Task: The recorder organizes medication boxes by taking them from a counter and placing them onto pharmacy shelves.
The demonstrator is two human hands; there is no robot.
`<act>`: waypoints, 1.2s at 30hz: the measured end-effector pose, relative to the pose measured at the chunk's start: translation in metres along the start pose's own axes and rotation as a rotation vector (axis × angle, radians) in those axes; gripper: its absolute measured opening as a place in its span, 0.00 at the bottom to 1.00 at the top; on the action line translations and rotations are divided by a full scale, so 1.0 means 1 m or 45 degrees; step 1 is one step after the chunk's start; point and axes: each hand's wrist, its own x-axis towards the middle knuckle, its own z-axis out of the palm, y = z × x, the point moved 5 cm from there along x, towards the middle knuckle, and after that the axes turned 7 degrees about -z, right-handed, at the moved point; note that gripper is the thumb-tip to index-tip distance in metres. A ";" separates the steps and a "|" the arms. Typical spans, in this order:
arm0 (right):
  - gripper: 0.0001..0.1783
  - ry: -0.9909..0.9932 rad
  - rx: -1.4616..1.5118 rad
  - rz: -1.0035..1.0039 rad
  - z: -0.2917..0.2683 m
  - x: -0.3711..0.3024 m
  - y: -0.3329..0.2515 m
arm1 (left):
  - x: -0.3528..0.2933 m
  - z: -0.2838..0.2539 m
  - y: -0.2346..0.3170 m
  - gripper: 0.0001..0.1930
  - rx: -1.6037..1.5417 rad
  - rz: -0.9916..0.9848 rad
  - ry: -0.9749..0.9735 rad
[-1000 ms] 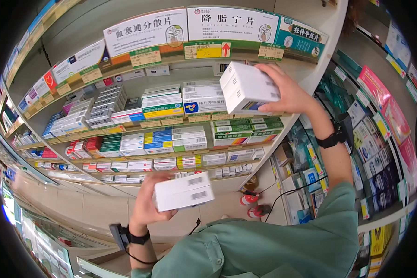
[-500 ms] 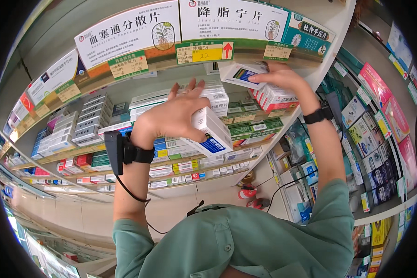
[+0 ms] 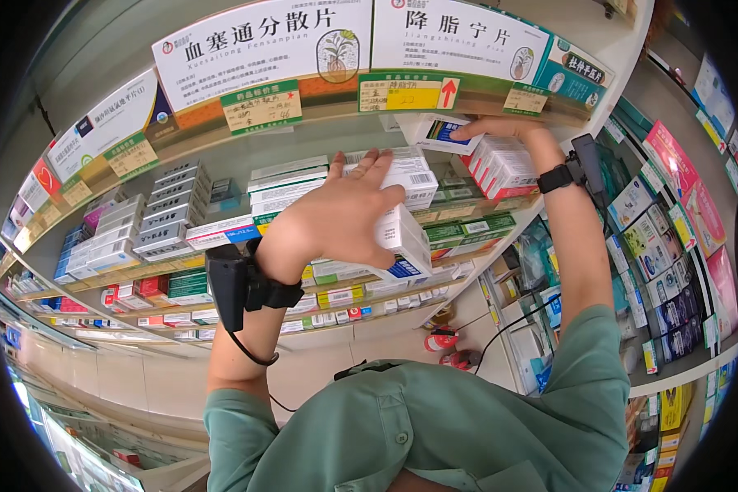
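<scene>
My left hand [image 3: 336, 215] reaches over the shelf with its fingers spread on a stack of white medicine boxes [image 3: 414, 176]. Its thumb side grips a white and blue medicine box [image 3: 408, 244], tilted in front of the stack. At the upper right, my right hand [image 3: 504, 131] holds another white and blue medicine box [image 3: 437, 134] by its right end, thumb on the front face. That box is just under the price tags and above a row of white and red boxes [image 3: 500, 166]; part of my right fingers is hidden behind it.
Price tags [image 3: 408, 92] and large printed cards [image 3: 258, 49] line the upper shelf edge. Left of my hand stand grey-white boxes [image 3: 170, 213]. Green boxes [image 3: 471, 230] lie below right. A side rack [image 3: 656, 262] of packages stands at the right. Wrist straps with cables are on both arms.
The view has shifted, so the shelf appears farther right. My left hand and its box have moved right and the box has turned slightly. My right hand still holds its box.
</scene>
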 end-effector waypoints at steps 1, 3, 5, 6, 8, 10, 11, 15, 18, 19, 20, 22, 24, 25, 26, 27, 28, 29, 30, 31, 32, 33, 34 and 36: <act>0.39 -0.011 0.005 -0.023 0.000 0.001 -0.005 | 0.000 0.001 0.000 0.34 0.003 -0.004 0.009; 0.39 -0.051 -0.175 0.066 0.001 0.003 -0.010 | 0.000 0.000 0.000 0.34 0.004 -0.013 0.021; 0.38 -0.122 -0.296 0.025 0.006 0.008 -0.018 | 0.000 0.000 0.000 0.34 0.002 -0.003 0.016; 0.37 -0.193 -0.394 -0.037 0.010 0.011 -0.022 | 0.000 -0.001 0.000 0.34 -0.003 -0.008 0.027; 0.36 -0.197 -0.566 -0.158 0.017 0.015 -0.026 | 0.000 0.000 0.000 0.34 0.012 -0.021 -0.003; 0.34 -0.188 -0.706 -0.319 0.027 0.018 -0.029 | 0.001 -0.001 -0.001 0.33 0.013 -0.026 -0.002; 0.33 -0.174 -0.708 -0.285 0.031 0.019 -0.026 | 0.001 0.000 0.000 0.33 0.009 -0.012 0.003; 0.27 -0.068 -0.854 -0.293 0.035 0.017 -0.025 | 0.001 0.001 -0.001 0.32 -0.019 -0.026 -0.017; 0.28 -0.106 -0.477 -0.038 0.029 -0.003 -0.026 | -0.007 -0.009 0.001 0.32 -0.089 0.022 0.061; 0.28 -0.128 -0.491 -0.002 0.029 -0.017 -0.031 | -0.012 -0.015 0.004 0.31 -0.194 0.075 0.146; 0.29 0.063 -0.345 -0.226 0.027 -0.036 -0.049 | -0.018 -0.021 0.007 0.30 -0.291 0.110 0.198; 0.34 0.231 -0.123 -0.602 0.025 -0.075 -0.081 | -0.027 -0.029 0.014 0.30 -0.383 0.143 0.284; 0.40 0.185 -0.067 -0.788 0.028 -0.109 -0.105 | -0.031 -0.033 0.023 0.28 -0.461 0.158 0.377; 0.43 0.162 -0.081 -0.817 0.033 -0.123 -0.116 | -0.030 -0.031 0.027 0.28 -0.470 0.163 0.379; 0.43 0.153 -0.077 -0.812 0.037 -0.131 -0.124 | -0.027 -0.030 0.033 0.31 -0.473 0.182 0.434; 0.44 0.092 -0.044 -0.710 0.041 -0.136 -0.127 | -0.026 -0.029 0.037 0.34 -0.475 0.203 0.488; 0.46 0.016 -0.028 -0.637 0.043 -0.139 -0.128 | -0.023 -0.027 0.037 0.34 -0.482 0.203 0.485; 0.44 0.067 0.017 -0.585 0.036 -0.141 -0.126 | -0.019 -0.028 0.033 0.40 -0.583 0.205 0.530; 0.44 0.062 0.022 -0.523 0.034 -0.140 -0.121 | -0.015 -0.029 0.026 0.47 -0.682 0.207 0.576; 0.44 0.209 -0.035 -0.544 0.023 -0.138 -0.116 | -0.010 -0.029 0.015 0.55 -0.636 0.121 0.585; 0.43 0.370 -0.069 -0.551 0.012 -0.137 -0.109 | -0.002 -0.028 0.009 0.55 -0.638 0.121 0.593; 0.42 0.413 -0.065 -0.566 0.008 -0.132 -0.100 | 0.008 -0.023 0.002 0.55 -0.298 -0.016 0.564; 0.42 0.405 -0.080 -0.591 0.007 -0.126 -0.091 | 0.014 -0.016 -0.006 0.55 0.052 -0.198 0.470; 0.42 0.374 -0.256 -0.590 0.006 -0.114 -0.071 | 0.022 -0.008 -0.007 0.52 0.119 -0.174 0.488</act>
